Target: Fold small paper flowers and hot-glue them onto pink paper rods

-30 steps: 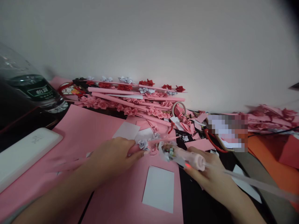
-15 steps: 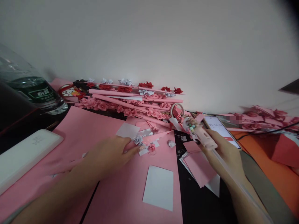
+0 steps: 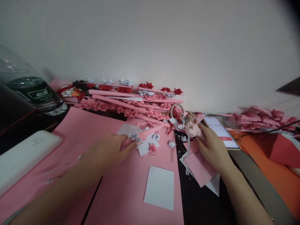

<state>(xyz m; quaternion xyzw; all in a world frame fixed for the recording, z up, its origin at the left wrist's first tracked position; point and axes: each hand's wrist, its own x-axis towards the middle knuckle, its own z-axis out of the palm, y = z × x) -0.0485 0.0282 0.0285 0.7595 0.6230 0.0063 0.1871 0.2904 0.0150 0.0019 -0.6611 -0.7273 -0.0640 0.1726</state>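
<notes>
- Paper stick (image 3: pixel 126 143), pink, is pinched by the fingers of the left hand (image 3: pixel 106 153) above pink sheets (image 3: pixel 124 193), a white flower (image 3: pixel 134 135) just beside.
- Glue gun (image 3: pixel 192 130) is gripped by the right hand (image 3: pixel 214 146), near a phone (image 3: pixel 217 128).
- Gluing seems in hand; next, the gun should be set down safely.

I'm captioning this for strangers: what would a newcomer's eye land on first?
Probably the pink, red and white paper roses piled along the wall. Next, the pink glue gun in the right hand, right of center, its translucent glue stick sticking out. The left hand, left of center, grips a pink paper stem.
</notes>
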